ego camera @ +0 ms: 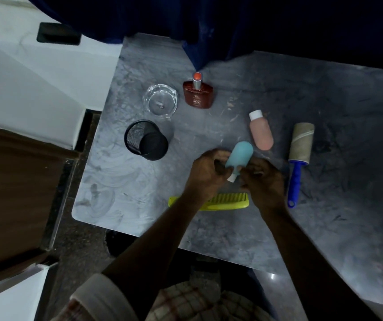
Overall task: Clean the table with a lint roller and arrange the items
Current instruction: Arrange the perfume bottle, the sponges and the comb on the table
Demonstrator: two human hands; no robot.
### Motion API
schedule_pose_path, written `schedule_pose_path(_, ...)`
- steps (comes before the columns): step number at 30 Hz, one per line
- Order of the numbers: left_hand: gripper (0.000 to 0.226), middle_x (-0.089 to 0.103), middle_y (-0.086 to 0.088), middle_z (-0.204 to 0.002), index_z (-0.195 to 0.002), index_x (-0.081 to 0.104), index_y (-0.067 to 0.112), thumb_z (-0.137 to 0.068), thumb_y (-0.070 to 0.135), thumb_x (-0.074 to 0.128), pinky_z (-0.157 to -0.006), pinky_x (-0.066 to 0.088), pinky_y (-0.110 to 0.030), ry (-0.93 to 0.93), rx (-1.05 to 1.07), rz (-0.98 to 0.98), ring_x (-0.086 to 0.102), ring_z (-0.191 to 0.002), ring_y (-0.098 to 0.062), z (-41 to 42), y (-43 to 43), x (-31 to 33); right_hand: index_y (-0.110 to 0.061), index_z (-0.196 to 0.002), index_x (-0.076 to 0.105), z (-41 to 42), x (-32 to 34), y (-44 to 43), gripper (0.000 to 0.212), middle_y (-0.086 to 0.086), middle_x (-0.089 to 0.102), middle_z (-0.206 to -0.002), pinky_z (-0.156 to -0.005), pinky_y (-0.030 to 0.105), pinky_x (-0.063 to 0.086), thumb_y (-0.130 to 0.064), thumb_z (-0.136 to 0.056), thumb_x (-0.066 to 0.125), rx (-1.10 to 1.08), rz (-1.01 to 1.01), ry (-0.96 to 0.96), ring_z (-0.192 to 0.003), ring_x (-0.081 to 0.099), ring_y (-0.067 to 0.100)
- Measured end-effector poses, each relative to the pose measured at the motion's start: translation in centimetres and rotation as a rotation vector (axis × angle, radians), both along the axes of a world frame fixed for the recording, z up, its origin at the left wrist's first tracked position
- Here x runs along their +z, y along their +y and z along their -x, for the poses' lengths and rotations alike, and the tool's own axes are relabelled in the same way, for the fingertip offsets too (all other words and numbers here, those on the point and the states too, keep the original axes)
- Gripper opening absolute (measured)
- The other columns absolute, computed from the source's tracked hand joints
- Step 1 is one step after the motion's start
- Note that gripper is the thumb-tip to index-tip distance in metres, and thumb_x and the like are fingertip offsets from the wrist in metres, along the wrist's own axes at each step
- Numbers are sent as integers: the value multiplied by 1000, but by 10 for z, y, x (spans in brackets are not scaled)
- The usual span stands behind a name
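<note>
Lint roller (298,154) is just lying on the grey table (139,186), over on the right: blue handle, sheet roll gone pretty tan and used-looking. Nobody's touching it. Both hands meet at a blue bottle (239,158), left hand (206,172) wrapped round its body, right hand (264,179) pinching near the white cap.

The worktop (313,93) is grey with darker marbled swirls. On it are a light blue bottle (240,158) with a white cap, a salmon-pink bottle (262,133) also capped white, a reddish-brown perfume bottle (199,95) with a silver neck and orange top, a clear glass ashtray (160,101), a black mesh cup (146,140), a yellow-green comb (228,201), and a lint roller (298,154) with a tan roll and blue handle. The sleeve (98,295) is beige; the cloth below is checked.
</note>
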State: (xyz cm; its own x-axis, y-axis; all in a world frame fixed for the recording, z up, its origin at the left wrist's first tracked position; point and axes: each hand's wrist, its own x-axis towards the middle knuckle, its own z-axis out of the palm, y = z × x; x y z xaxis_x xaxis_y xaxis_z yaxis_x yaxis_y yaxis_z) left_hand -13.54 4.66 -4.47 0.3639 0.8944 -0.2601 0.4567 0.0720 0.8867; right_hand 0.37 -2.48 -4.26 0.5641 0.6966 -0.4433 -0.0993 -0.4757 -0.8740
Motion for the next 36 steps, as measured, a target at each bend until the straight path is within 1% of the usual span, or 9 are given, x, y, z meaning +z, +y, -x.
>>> schedule_pose_path(3, 32, 77, -8, -117, -122, 71, 4, -91, 10, 78, -89, 65, -42, -112, 176, -31, 77, -103, -20, 7, -7, 2, -36, -91, 74, 9, 5, 13, 12, -5, 77, -81, -71, 49, 60, -29, -82, 76, 151, -103, -166, -73, 73, 21)
schedule_pose_path(7, 34, 71, -11, -129, -127, 64, 1, -96, 9, 74, -89, 64, -38, -179, 361, -97, 74, -108, -24, 12, 4, 9, -21, -107, 68, 21, 8, 54, 27, 4, 72, -101, -85, 45, 56, -39, -87, 66, 331, -68, -479, -95, 70, 22)
schedule_pose_path(16, 53, 59, -30, -139, -141, 46, -13, -92, -21, 61, -97, 55, -21, -306, 453, -50, 65, -111, -9, 10, 53, 14, -14, -116, 66, 41, 10, 129, 29, 4, 73, -110, -88, 38, 57, -28, -91, 63, 430, -161, -605, -99, 70, 17)
schedule_pose_path(20, 56, 59, -29, -141, -143, 44, -10, -92, -16, 65, -111, 54, -46, -302, 450, -20, 64, -127, -36, 13, 59, 11, -11, -120, 65, 44, 5, 137, 31, 7, 72, -115, -91, 39, 56, -25, -92, 64, 465, -137, -629, -102, 70, 19)
schedule_pose_path(23, 59, 58, -29, -141, -143, 44, -9, -89, -5, 67, -112, 52, -56, -322, 443, -11, 61, -130, -42, 16, 58, 12, -13, -121, 65, 48, 4, 138, 31, 8, 71, -116, -92, 37, 56, -25, -92, 64, 475, -134, -637, -102, 70, 19)
schedule_pose_path(25, 60, 57, -28, -142, -143, 43, -9, -87, -2, 65, -111, 53, -49, -337, 455, -1, 62, -130, -36, 19, 57, 12, -14, -122, 65, 49, 4, 137, 32, 8, 71, -115, -90, 34, 56, -25, -92, 64, 484, -142, -660, -101, 70, 19)
schedule_pose_path(29, 55, 58, -28, -140, -142, 44, -10, -91, -19, 64, -104, 55, -40, -347, 469, 30, 64, -123, -29, 18, 52, 7, -13, -117, 67, 49, 5, 128, 28, 6, 70, -110, -89, 35, 55, -24, -92, 64, 490, -171, -698, -99, 68, 17)
schedule_pose_path(32, 55, 57, -27, -139, -142, 43, -12, -91, -24, 61, -95, 56, -21, -370, 503, 63, 65, -112, -7, 15, 49, 8, -11, -114, 68, 49, 5, 123, 25, 6, 70, -107, -89, 37, 53, -20, -91, 64, 486, -192, -712, -99, 66, 20)
schedule_pose_path(36, 55, 57, -28, -141, -142, 44, -11, -91, -20, 63, -105, 54, -38, -352, 509, 46, 61, -122, -21, 13, 49, 13, -11, -117, 67, 50, 7, 126, 26, 5, 68, -111, -90, 32, 54, -21, -93, 63, 495, -186, -702, -101, 65, 17)
